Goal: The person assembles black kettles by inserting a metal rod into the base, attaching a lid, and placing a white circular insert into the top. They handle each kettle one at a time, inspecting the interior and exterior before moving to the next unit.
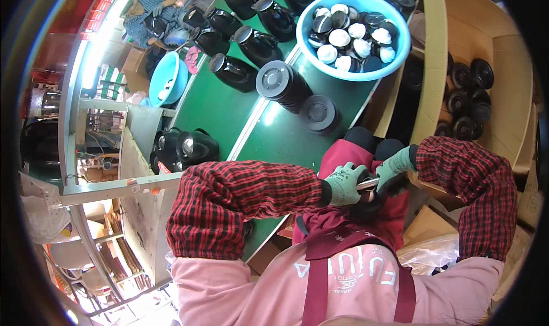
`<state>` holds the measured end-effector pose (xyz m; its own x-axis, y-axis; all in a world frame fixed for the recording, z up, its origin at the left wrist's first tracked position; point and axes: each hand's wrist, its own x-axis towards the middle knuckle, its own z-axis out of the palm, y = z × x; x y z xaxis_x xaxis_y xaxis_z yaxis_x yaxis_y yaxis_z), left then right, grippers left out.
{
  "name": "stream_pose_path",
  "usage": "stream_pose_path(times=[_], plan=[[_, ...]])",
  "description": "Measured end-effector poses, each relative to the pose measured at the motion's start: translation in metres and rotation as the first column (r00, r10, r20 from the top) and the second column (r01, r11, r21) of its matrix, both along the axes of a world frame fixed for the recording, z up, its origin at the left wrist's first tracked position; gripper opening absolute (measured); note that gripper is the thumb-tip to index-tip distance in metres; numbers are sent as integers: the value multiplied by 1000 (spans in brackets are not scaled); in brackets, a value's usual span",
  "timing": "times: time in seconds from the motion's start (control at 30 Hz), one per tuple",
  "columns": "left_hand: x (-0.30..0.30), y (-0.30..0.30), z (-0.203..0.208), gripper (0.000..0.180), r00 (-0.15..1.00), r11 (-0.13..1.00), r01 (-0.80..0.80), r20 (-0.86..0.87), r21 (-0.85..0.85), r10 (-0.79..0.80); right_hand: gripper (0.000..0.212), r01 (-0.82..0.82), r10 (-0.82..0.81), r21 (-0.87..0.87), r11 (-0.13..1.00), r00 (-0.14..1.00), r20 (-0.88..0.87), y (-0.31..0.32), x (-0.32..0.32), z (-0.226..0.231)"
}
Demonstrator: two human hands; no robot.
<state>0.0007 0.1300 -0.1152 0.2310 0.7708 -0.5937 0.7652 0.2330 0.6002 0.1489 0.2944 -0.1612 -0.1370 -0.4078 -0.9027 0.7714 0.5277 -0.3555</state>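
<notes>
Over my lap, my left hand [345,184] and my right hand [396,169], both in pale green gloves with dark palms, close around a dark part with a silver metal edge [367,183]. My left fingers grip one end of the silver edge, and my right fingers wrap the other. Much of the part is hidden by the gloves and blends with dark shapes below, so I cannot tell its kind. A maroon apron [337,157] covers my lap beneath it.
On the green workbench [269,137] stand black round bases [280,83], stacked, and several black jugs [231,71]. A blue basin [303,46] holds black and white lids. Rightward, a cardboard box [514,86] contains black round parts. Another person [150,20] sits beyond the bench.
</notes>
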Motion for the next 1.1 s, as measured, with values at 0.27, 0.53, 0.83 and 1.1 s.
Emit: stream_pose_path(times=[0.27,0.53,0.83,1.1], plan=[[9,9,-2,59,992,994,56,118,-99,-44,28,118,-133,-138,983,986,-102,1,13,3],[-4,29,4,68,980,972,174,127,-159,-154,43,238,-307,-253,938,909,-283,-13,36,-39],[-18,52,-18,73,880,891,450,201,-68,-429,38,485,-516,-266,833,855,-57,-29,51,-19],[-21,66,-48,69,651,664,731,131,155,-747,45,415,-418,-129,901,745,-520,-86,90,-37]])
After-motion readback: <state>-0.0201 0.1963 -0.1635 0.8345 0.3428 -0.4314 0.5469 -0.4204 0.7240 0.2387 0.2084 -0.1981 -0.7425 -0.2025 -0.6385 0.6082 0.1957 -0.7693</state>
